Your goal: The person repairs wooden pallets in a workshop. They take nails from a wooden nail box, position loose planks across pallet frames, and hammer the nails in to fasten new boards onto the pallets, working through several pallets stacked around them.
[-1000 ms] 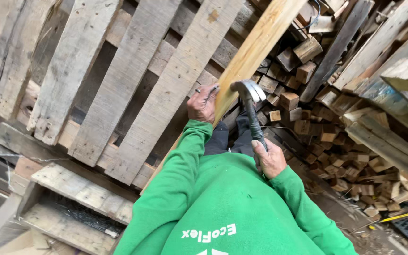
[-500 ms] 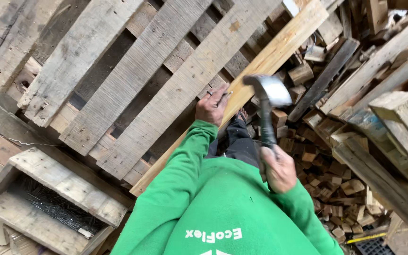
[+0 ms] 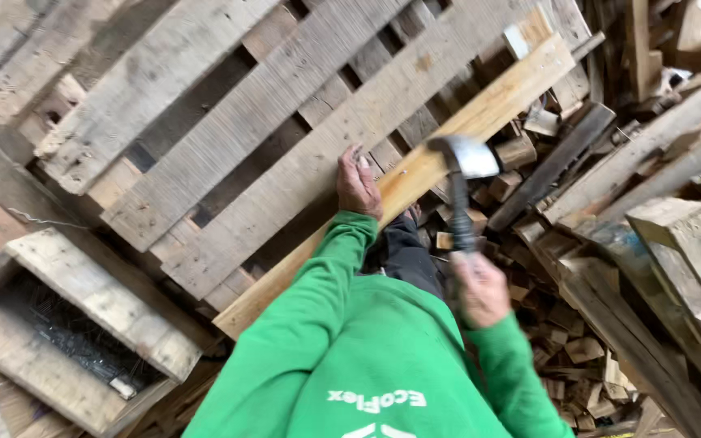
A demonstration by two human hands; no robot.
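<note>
The right hand point(image 3: 480, 285) is closed around the handle of a hammer point(image 3: 462, 174), whose steel head hangs over the pale new board point(image 3: 415, 174) at about one o'clock from the hand. The left hand point(image 3: 358, 185) presses flat on that board, at nine o'clock from the hammer head, fingers spread over the grey pallet point(image 3: 285, 130). A good strike likely needs the fingers kept clear and the hammer face landing square.

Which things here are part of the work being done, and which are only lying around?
In use:
- hammer, held by right hand
- pale plank, touched by left hand
- grey pallet under that plank

Lying about:
- wood offcuts
- weathered crate
- dark boards
</note>
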